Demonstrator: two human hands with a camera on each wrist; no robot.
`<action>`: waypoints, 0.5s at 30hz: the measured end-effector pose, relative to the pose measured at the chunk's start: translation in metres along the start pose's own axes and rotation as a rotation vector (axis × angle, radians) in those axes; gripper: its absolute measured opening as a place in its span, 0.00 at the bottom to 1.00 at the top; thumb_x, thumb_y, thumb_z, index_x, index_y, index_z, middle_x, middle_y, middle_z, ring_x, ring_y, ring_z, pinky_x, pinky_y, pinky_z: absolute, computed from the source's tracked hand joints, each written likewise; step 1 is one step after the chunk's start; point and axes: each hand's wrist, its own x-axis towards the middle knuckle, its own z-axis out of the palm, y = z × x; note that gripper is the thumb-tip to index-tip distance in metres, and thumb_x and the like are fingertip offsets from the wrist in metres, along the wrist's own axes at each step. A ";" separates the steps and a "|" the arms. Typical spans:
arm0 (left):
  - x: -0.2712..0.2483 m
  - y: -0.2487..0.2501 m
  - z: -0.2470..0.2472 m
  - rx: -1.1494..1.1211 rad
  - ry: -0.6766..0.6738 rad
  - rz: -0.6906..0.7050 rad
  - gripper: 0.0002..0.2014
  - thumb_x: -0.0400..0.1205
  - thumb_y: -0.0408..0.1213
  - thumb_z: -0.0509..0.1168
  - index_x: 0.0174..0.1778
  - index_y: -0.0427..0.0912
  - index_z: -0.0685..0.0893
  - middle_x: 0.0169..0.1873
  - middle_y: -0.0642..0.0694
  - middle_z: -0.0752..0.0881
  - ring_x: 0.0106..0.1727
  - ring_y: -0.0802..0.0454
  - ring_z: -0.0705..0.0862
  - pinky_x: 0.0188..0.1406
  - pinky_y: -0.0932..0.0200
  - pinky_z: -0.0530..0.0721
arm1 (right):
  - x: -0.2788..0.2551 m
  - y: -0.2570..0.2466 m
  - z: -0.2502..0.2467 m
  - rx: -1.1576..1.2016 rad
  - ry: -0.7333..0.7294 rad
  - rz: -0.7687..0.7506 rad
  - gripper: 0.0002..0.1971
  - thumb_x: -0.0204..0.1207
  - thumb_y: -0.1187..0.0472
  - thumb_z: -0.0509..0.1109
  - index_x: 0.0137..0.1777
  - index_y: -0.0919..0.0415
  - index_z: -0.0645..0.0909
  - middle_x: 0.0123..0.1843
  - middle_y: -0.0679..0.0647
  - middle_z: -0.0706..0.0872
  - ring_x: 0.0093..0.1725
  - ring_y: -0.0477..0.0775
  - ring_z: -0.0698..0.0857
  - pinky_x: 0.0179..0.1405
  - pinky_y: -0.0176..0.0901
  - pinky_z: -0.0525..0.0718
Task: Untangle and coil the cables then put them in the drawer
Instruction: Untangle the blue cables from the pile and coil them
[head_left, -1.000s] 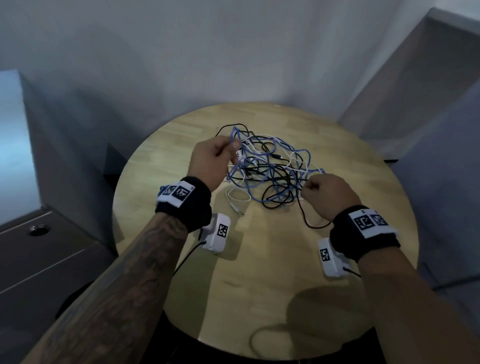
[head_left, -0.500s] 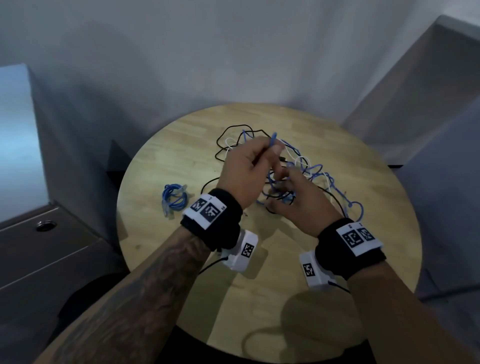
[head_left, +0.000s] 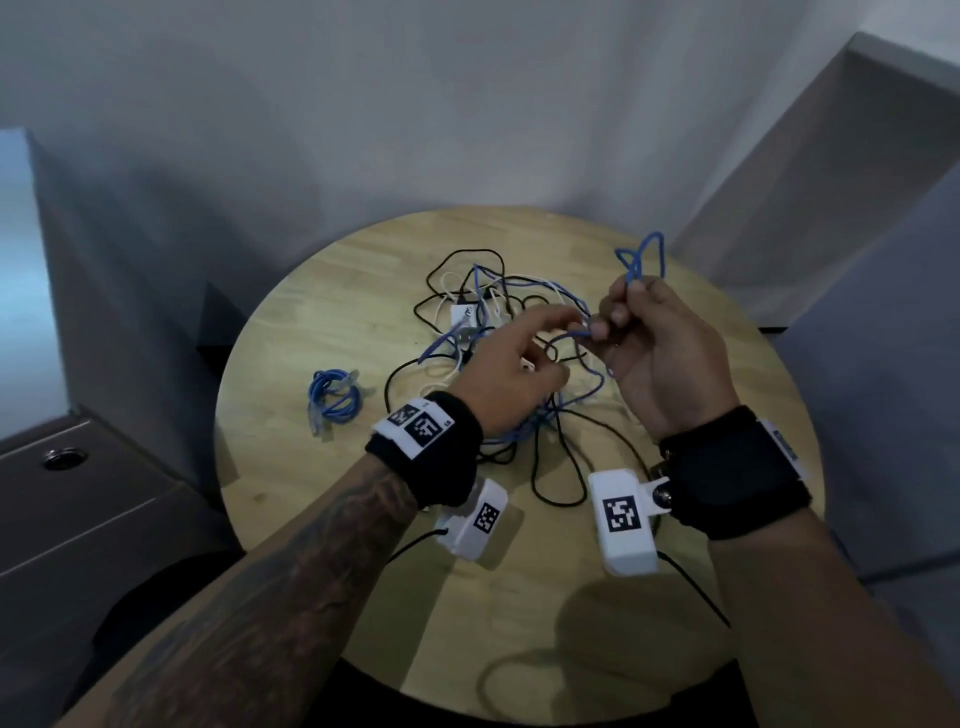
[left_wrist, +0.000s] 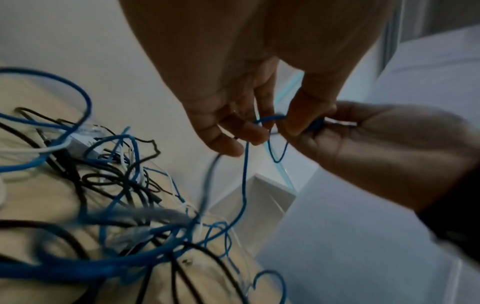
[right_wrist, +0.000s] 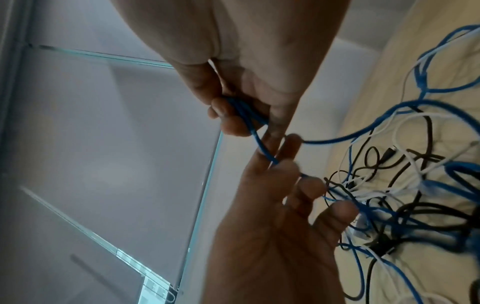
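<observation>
- Thin blue cable (head_left: 638, 260): a few short loops stood up out of the right hand (head_left: 670, 358), gathered at roughly 1 o'clock over the round worktop (head_left: 322, 312). Its free length ran down toward 7 o'clock into the tangle (head_left: 498, 332) at the worktop's centre.
- Right hand: fingers (right_wrist: 233, 123) curled round the gathered loops, thumb pressing them in place; a firm hold, little gap.
- Left hand (head_left: 514, 374): thumb and fingertips (left_wrist: 249, 133) pinched the same blue strand just beside the right hand, feeding it across.
- Judgement: the step was coiling this cable while it was partly caught. To do it well, draw slack gently with the left hand, stop when the pile lifts, and free the crossing before pulling on.
- Keep each new loop the same size as those held, and lay it flat under the thumb so it does not twist.
- Tangle: black, white and blue strands crossed over one another; which one trapped the held cable, I could not tell.
- A finished blue coil (head_left: 332, 397) lay apart at 9 o'clock.
- Drawer unit (head_left: 83, 499), left of the worktop, looked closed.
</observation>
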 end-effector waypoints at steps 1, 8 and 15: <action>0.000 -0.002 0.004 0.042 -0.033 -0.006 0.22 0.74 0.34 0.67 0.65 0.49 0.79 0.55 0.59 0.85 0.32 0.52 0.78 0.37 0.57 0.82 | -0.001 -0.001 -0.001 0.033 -0.001 0.003 0.09 0.88 0.65 0.55 0.45 0.62 0.73 0.33 0.52 0.73 0.33 0.52 0.75 0.49 0.51 0.80; -0.007 -0.020 0.015 0.081 0.046 -0.079 0.26 0.73 0.52 0.76 0.58 0.49 0.70 0.42 0.50 0.79 0.29 0.49 0.77 0.29 0.49 0.79 | -0.004 -0.014 0.002 0.150 0.016 0.041 0.12 0.85 0.61 0.54 0.40 0.58 0.74 0.28 0.49 0.63 0.26 0.49 0.62 0.30 0.43 0.73; -0.003 -0.014 0.016 0.069 -0.080 -0.048 0.27 0.74 0.41 0.78 0.69 0.49 0.78 0.37 0.56 0.83 0.27 0.57 0.76 0.31 0.64 0.74 | -0.007 -0.025 -0.003 0.200 -0.084 0.138 0.12 0.80 0.55 0.54 0.34 0.55 0.66 0.27 0.46 0.53 0.23 0.46 0.53 0.21 0.38 0.54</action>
